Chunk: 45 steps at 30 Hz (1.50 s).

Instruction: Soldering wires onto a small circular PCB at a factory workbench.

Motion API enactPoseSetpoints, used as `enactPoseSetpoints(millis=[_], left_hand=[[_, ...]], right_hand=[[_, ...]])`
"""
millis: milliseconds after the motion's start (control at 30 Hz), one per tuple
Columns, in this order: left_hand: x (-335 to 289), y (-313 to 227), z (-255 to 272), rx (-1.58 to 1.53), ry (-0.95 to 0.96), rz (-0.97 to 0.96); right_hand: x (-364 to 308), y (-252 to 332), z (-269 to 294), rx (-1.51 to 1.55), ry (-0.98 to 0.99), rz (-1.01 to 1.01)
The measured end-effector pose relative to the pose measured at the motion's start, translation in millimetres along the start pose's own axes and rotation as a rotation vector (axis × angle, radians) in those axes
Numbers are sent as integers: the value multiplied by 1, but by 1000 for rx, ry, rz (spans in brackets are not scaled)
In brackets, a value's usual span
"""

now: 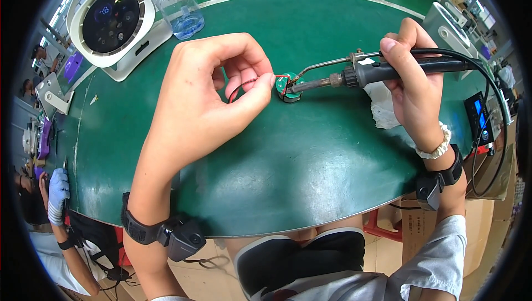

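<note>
The left hand (208, 93) has its fingers pinched on a thin red wire (249, 83), keeping it steady at the small round circuit board (288, 88) on the green worktop (310, 157). The right hand (413, 79) has its fingers closed around the soldering iron (382, 71) (held like a pen), so the tip meets the board.

Round dark screen (111, 20) far left; small blue screen (480, 116) right, perhaps controller display.

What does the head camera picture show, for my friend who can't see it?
The right hand holds a soldering iron with its tip at a small round circuit board, while the left hand pinches a red wire there, above a green table.
</note>
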<state>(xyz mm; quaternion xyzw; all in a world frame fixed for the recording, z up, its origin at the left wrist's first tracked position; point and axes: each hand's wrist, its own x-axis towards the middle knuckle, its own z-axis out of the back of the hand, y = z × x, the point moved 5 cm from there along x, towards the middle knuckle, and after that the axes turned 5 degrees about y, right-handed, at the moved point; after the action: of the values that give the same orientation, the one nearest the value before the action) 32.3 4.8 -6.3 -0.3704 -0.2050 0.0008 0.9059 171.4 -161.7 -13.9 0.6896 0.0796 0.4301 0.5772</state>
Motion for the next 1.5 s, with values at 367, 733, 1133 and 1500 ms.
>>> enactPoseSetpoints(millis=[367, 733, 1133, 1500], left_hand=[[0, 0, 0, 13, 2, 2], [0, -1, 2, 34, 3, 8], [-1, -3, 1, 11, -18, 40], [-2, -4, 2, 55, 8, 24]], right_hand=[[0, 1, -1, 4, 3, 13], [0, 2, -2, 7, 25, 6], [0, 4, 3, 9, -34, 38], [0, 1, 2, 10, -11, 27]])
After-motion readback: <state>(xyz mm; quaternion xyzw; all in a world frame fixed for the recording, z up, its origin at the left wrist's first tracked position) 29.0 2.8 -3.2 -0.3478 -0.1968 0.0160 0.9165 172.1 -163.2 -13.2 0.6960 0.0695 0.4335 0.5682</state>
